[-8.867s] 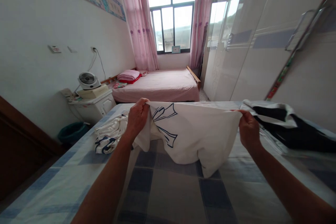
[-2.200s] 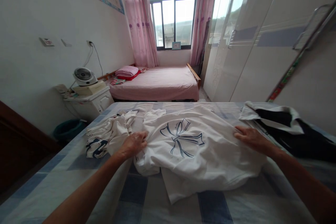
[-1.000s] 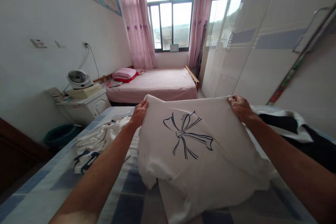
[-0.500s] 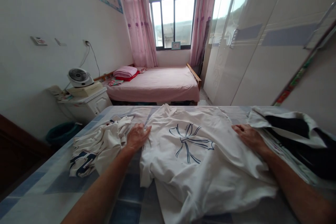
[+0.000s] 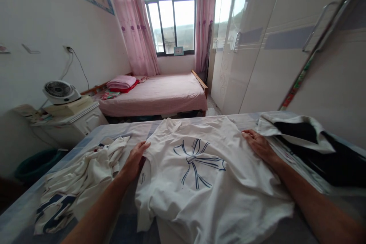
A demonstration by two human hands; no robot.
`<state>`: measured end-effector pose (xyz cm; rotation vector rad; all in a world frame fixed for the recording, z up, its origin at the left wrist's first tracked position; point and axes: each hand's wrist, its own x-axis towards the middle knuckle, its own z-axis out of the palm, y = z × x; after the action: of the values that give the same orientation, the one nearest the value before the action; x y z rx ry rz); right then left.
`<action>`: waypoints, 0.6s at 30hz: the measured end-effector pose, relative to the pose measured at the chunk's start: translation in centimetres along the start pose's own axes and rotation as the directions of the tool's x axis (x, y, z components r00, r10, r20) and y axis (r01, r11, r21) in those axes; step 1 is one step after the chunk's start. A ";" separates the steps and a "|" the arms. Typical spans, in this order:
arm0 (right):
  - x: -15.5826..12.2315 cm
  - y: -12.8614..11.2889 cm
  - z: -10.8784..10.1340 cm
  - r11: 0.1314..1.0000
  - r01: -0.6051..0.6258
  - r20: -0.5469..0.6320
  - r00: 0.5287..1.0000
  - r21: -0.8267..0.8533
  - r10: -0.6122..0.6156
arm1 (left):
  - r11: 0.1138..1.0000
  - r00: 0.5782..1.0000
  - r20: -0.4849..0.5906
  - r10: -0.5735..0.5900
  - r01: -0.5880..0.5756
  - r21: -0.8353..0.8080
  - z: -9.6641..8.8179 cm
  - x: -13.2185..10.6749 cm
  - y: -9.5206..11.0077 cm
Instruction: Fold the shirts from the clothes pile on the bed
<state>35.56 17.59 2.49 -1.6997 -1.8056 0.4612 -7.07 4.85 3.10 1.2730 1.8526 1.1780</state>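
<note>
White T-shirt [image 5: 200, 175]: navy bow print facing up, spread on checked bed [image 5: 25, 213], lower hem rumpled. My left hand [image 5: 134, 160] flat on shirt's left edge, fingers extended, gripping nothing. My right hand [image 5: 259, 146] flat on right shoulder area, likewise unclenched. Crumpled white garment [image 5: 74, 183] just beside left edge; black-and-white garment [image 5: 309, 145] close at right. Little bare bed either side.

White T-shirt [image 5: 206, 183] with navy bow print, front up, spread mostly flat on checked bed [image 5: 23, 213], neck toward far edge. Fabric wrinkled, hem bunched at near side. Left sleeve folded under, small dark mark beside it.
</note>
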 end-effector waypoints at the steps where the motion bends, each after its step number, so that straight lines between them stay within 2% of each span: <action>1: -0.1 -0.2 0.1 0.999 0.051 0.022 0.998 0.006 -0.051 | 0.998 0.999 -0.009 -0.034 0.033 -0.059 0.2 0.0 0.0; 3: -0.6 -0.6 0.6 0.980 0.182 0.048 0.983 -0.079 -0.178 | 0.989 0.996 -0.048 -0.079 0.072 -0.131 0.6 0.1 -0.1; 5: -1.1 -1.0 1.2 0.927 0.291 0.073 0.957 -0.237 -0.281 | 0.997 0.992 -0.118 -0.055 0.049 -0.054 0.7 0.3 -0.3; 7: -1.4 -1.4 1.5 0.880 0.327 0.102 0.945 -0.344 -0.312 | 1.000 0.991 -0.131 -0.010 0.012 0.015 0.7 0.6 -0.6; 9: -1.5 -1.5 1.4 0.884 0.314 0.122 0.949 -0.346 -0.290 | 0.999 0.992 -0.123 0.008 -0.004 0.035 0.6 0.8 -1.0; 12: -1.2 -1.3 0.6 0.959 0.208 0.137 0.973 -0.193 -0.183 | 0.999 0.992 -0.123 0.032 -0.029 0.033 0.5 1.1 -1.5; 14: -1.0 -1.2 0.1 0.997 0.077 0.153 0.985 0.023 -0.079 | 0.998 0.990 -0.131 0.056 -0.053 0.029 0.5 1.2 -1.7; 16: -0.9 -1.1 -0.2 0.963 -0.088 0.161 0.986 0.256 0.048 | 0.998 0.987 -0.144 0.069 -0.068 0.015 0.6 1.3 -1.9; 18: -0.9 -1.1 -0.3 0.897 -0.209 0.161 0.974 0.390 0.158 | 0.997 0.986 -0.154 0.070 -0.073 -0.017 0.7 1.3 -2.0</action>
<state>34.91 16.56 3.26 -1.5758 -1.5009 0.9730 -7.78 6.04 1.01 1.2770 1.9101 1.3655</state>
